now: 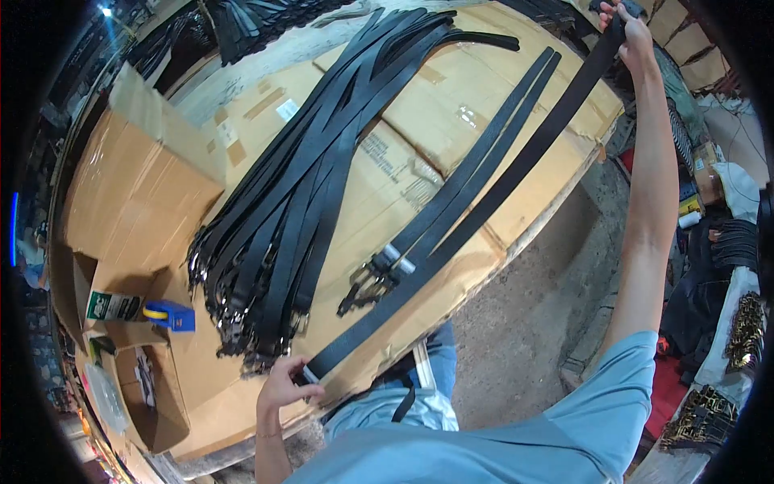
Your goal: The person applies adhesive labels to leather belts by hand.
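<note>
On a cardboard-covered table (451, 101), flattened tan sheets w/ strips of tape and some printing make up the surface. An open carton (137, 194) stands at 9 to 10 o'clock; below it, approx 8, are a blue tape dispenser (171, 315) w/ a yellow part and a small open box (172, 395) w/ some bits inside. More dark straps (262, 24) lie past the far edge at 11. Bare, scuffed grey floor (524, 331) shows at 4, w/ heaps of brass-coloured metal pieces (701, 419) on a pale support beyond it. Person wears a light-blue shirt (484, 448).

Held belt (500, 189), black & flat, runs diag. across the near side, from approx 7 o'clock up to btwn 1 & 2. L hand (288, 385), at 7, grips its lower end narrowly, thumb & fingers closed by a small silvery fitting; from that grip the belt leaves toward 1 to 2. R hand (631, 39), raised btwn 1 & 2 beyond the table edge, is closed round the other end, so the belt hangs off it toward 7.

Two loose belts (476, 165) lie just beside the held belt on its 10 o'clock side, buckles (379, 274) twd 7. The big belt pile (310, 169) lies farther toward 10, buckle ends bunched nearest the L hand.
</note>
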{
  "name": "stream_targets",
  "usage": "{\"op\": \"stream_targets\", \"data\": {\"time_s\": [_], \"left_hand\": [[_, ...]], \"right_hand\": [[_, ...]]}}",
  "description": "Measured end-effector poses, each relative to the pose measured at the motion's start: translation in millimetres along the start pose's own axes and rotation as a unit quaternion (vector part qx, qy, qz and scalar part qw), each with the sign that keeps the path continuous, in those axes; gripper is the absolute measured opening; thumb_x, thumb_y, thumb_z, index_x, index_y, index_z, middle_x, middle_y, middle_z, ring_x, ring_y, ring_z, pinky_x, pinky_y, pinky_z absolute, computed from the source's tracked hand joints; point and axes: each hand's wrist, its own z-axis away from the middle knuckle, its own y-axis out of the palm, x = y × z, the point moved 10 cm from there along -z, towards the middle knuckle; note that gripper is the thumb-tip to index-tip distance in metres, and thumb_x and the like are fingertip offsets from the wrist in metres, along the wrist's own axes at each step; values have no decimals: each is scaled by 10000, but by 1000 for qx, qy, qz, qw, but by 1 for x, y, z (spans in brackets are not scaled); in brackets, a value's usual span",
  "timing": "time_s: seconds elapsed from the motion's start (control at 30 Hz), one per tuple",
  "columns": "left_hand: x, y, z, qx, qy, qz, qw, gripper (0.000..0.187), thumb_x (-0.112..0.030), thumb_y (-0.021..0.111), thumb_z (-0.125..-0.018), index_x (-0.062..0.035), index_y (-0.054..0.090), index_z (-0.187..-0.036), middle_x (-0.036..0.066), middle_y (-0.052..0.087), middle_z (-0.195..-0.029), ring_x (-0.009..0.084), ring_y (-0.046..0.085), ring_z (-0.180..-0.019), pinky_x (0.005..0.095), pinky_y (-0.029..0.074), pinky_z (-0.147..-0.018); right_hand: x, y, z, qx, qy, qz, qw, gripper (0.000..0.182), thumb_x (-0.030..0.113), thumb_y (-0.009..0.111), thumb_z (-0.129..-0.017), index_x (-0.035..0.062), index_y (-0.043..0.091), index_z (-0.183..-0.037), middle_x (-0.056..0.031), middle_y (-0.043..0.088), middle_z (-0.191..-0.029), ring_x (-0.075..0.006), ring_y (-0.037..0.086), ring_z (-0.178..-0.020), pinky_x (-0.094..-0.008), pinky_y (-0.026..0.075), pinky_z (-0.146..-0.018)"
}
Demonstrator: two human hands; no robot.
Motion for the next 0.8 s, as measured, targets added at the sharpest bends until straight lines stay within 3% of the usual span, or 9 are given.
{"op": "stream_targets", "data": {"time_s": [0.13,0.2,0.23,0.27,0.33,0.47,0.6,0.67,0.8], "left_hand": [[-31,6,-40,-9,40,-123,992,386,-208,843,-602,2,625,-843,-5,580,-670,55,510,-610,217,422,-560],[-53,10,-64,-56,41,-85,994,366,-195,818,-623,5,629,-864,-1,569,-654,64,501,-591,223,418,-550],[-65,12,-77,-86,74,-135,984,363,-181,794,-643,9,629,-904,17,571,-661,80,512,-596,225,414,-549],[-98,18,-89,-111,65,-208,970,373,-171,777,-657,15,624,-942,54,575,-682,97,530,-616,237,426,-561],[-107,31,-113,-133,31,-221,966,384,-157,755,-675,18,616,-988,106,597,-725,155,579,-647,275,452,-580],[-107,45,-135,-183,104,-220,953,424,-130,730,-657,14,602,-1035,114,593,-729,199,555,-608,302,445,-588],[-103,48,-131,-204,169,-262,928,508,-108,705,-692,35,543,-1151,171,583,-817,276,575,-657,342,460,-601],[-87,47,-132,-185,94,-345,915,539,-153,718,-701,44,531,-1167,158,564,-786,307,591,-660,368,474,-573],[-99,52,-134,-194,121,-345,910,551,-144,725,-688,48,536,-1168,150,537,-793,284,574,-665,356,460,-572]], "right_hand": [[-18,-4,-104,75,-64,-27,995,227,243,440,-953,49,544,-1008,-96,585,-702,-196,581,-616,-365,493,-525],[-42,-13,-121,12,-14,151,988,419,396,423,-940,28,547,-1096,-159,624,-806,-229,615,-680,-401,513,-584],[-48,-27,-96,-70,20,473,878,672,576,375,-891,21,492,-1251,-255,610,-1013,-289,640,-833,-453,525,-683],[-120,-51,-140,-52,103,505,855,784,660,390,-835,52,427,-1330,-261,553,-1159,-376,589,-1005,-555,499,-764],[-234,-51,-157,-2,-37,666,745,666,461,486,-890,-146,450,-1159,-232,576,-1070,-277,581,-976,-354,471,-867],[-411,-63,-6,87,79,598,793,731,582,521,-817,23,451,-1283,-256,522,-1217,-358,513,-1133,-417,402,-956],[-370,-35,80,-25,74,587,806,693,509,531,-832,70,381,-1347,-227,259,-1434,-343,209,-1352,-553,222,-1040],[-355,-11,88,-3,20,622,783,686,492,532,-833,59,383,-1344,-223,293,-1421,-345,245,-1338,-554,230,-1038],[-374,12,90,78,57,663,742,645,422,458,-876,15,346,-1363,-191,239,-1462,-317,210,-1364,-560,197,-1061]]}}
